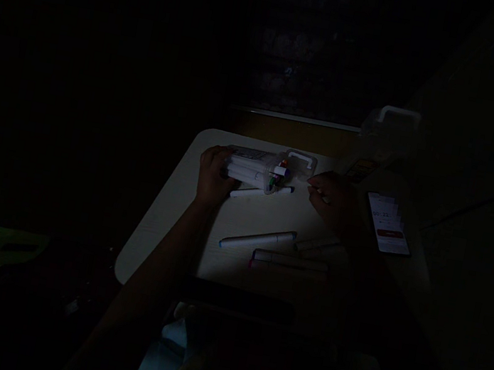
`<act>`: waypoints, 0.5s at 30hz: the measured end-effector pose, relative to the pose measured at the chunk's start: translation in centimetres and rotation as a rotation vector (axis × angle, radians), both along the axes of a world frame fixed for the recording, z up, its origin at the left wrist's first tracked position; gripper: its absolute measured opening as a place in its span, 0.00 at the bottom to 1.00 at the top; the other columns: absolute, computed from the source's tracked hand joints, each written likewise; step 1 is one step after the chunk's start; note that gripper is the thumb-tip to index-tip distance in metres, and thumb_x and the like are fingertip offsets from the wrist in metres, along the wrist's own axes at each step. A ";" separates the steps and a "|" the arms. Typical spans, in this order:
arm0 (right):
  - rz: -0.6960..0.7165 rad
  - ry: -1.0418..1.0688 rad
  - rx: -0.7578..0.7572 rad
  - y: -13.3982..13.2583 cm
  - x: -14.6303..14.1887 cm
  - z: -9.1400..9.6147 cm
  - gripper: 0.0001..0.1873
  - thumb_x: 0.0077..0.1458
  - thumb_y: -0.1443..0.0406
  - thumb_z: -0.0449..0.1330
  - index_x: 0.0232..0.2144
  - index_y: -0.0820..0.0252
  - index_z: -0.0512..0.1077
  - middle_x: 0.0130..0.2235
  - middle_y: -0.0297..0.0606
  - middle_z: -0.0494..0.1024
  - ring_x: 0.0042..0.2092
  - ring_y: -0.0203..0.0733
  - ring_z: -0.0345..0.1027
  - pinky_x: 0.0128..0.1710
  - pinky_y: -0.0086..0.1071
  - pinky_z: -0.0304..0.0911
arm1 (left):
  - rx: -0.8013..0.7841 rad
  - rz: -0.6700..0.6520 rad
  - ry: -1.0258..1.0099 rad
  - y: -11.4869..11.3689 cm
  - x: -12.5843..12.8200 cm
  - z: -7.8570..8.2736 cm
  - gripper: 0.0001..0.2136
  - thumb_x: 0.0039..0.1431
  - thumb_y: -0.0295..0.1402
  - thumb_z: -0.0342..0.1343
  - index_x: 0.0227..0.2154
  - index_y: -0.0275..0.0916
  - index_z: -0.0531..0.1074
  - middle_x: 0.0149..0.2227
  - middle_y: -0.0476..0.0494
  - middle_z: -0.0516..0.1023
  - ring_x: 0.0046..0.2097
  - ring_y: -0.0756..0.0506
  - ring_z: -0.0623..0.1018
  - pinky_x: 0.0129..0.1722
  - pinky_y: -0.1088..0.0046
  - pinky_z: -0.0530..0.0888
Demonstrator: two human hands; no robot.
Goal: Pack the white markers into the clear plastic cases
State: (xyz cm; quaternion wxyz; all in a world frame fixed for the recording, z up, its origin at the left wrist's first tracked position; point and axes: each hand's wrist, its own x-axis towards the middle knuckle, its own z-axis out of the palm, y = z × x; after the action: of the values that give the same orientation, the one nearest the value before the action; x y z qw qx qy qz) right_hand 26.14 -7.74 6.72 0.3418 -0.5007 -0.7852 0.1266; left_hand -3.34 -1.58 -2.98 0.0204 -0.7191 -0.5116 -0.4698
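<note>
My left hand [213,174] is wrapped round the back end of a clear plastic marker case [252,154] that lies on its side. White markers [244,172] fill the case, and one with a dark blue end sticks out of its open mouth. The flipped-back clear lid [306,175] has a white handle. Beside that lid, my right hand [328,199] has its fingers pinched together; whatever they hold is too dark to make out. A loose marker [255,193] rests just below the case, and another, blue-ended marker [259,239] lies nearer to me.
Several more markers [288,260] lie at the front right of the pale table [164,221]. A lit phone [388,224] is on the right. Behind it stands a clear container with a white handle [400,112]. The surroundings are very dark.
</note>
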 end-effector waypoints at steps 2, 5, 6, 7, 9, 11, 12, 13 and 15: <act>0.075 -0.010 -0.024 0.2 -0.1 -1.1 0.13 0.53 0.69 0.53 0.41 0.61 0.72 0.44 0.44 0.77 0.45 0.44 0.72 0.42 0.39 0.70 | -0.016 0.014 -0.006 0.0 0.0 0.0 0.31 0.43 0.37 0.63 0.53 0.45 0.64 0.52 0.40 0.67 0.56 0.37 0.66 0.57 0.56 0.64; 0.218 -0.121 -0.055 0.5 -0.5 -3.2 0.20 0.54 0.69 0.53 0.51 0.61 0.69 0.55 0.46 0.71 0.56 0.47 0.65 0.56 0.45 0.63 | -0.035 0.032 -0.012 0.0 0.0 0.1 0.31 0.42 0.36 0.63 0.53 0.46 0.64 0.51 0.41 0.68 0.55 0.37 0.67 0.55 0.57 0.66; 0.254 -0.170 -0.066 0.6 -0.7 -3.9 0.22 0.55 0.69 0.52 0.53 0.61 0.67 0.58 0.46 0.68 0.59 0.46 0.62 0.59 0.45 0.61 | -0.037 0.035 -0.014 0.0 0.0 0.1 0.31 0.41 0.36 0.63 0.52 0.46 0.64 0.51 0.41 0.68 0.55 0.37 0.67 0.55 0.57 0.66; 0.272 -0.224 -0.073 0.6 -0.9 -4.5 0.24 0.55 0.70 0.51 0.55 0.62 0.66 0.60 0.46 0.65 0.62 0.46 0.58 0.61 0.45 0.58 | -0.037 0.037 -0.013 0.0 0.0 0.1 0.31 0.41 0.35 0.63 0.52 0.46 0.64 0.51 0.41 0.68 0.55 0.37 0.67 0.55 0.56 0.67; 0.303 -0.330 -0.068 0.5 -1.3 -5.4 0.25 0.55 0.72 0.50 0.56 0.64 0.65 0.62 0.47 0.63 0.65 0.47 0.53 0.64 0.46 0.53 | -0.029 0.038 -0.005 0.0 0.0 0.2 0.30 0.41 0.36 0.63 0.52 0.46 0.65 0.51 0.41 0.69 0.55 0.38 0.67 0.55 0.56 0.66; 0.314 -0.405 -0.057 0.5 -1.5 -5.7 0.25 0.56 0.72 0.50 0.56 0.66 0.65 0.62 0.48 0.63 0.65 0.48 0.53 0.65 0.46 0.50 | -0.012 0.027 0.004 0.1 0.0 0.1 0.29 0.42 0.37 0.62 0.51 0.45 0.65 0.51 0.41 0.69 0.54 0.38 0.67 0.55 0.56 0.66; 0.314 -0.424 -0.058 0.4 -1.6 -5.7 0.24 0.56 0.72 0.50 0.56 0.66 0.66 0.62 0.48 0.64 0.64 0.48 0.54 0.65 0.46 0.50 | 0.003 0.015 0.008 0.1 -0.1 0.0 0.29 0.42 0.38 0.62 0.52 0.45 0.65 0.51 0.41 0.69 0.54 0.38 0.67 0.55 0.56 0.66; 0.306 -0.433 -0.065 0.4 -1.6 -5.5 0.23 0.56 0.71 0.50 0.55 0.66 0.66 0.61 0.48 0.65 0.63 0.48 0.55 0.64 0.46 0.51 | 0.017 0.003 0.012 0.2 -0.1 -0.1 0.30 0.43 0.39 0.62 0.52 0.45 0.65 0.51 0.41 0.69 0.54 0.38 0.67 0.55 0.56 0.66; 0.278 -0.431 -0.098 0.5 -1.5 -5.1 0.21 0.56 0.70 0.52 0.52 0.67 0.69 0.58 0.48 0.68 0.60 0.47 0.60 0.62 0.43 0.55 | 0.041 -0.009 0.016 0.2 -0.1 -0.2 0.30 0.44 0.41 0.62 0.52 0.45 0.64 0.51 0.40 0.69 0.55 0.38 0.67 0.55 0.56 0.66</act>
State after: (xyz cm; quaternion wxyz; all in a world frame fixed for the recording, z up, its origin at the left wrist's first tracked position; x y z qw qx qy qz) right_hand 24.65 -7.25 1.59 0.1214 -0.4191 -0.8941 0.1006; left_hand -3.44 -1.33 -3.18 0.0370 -0.7246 -0.4985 -0.4744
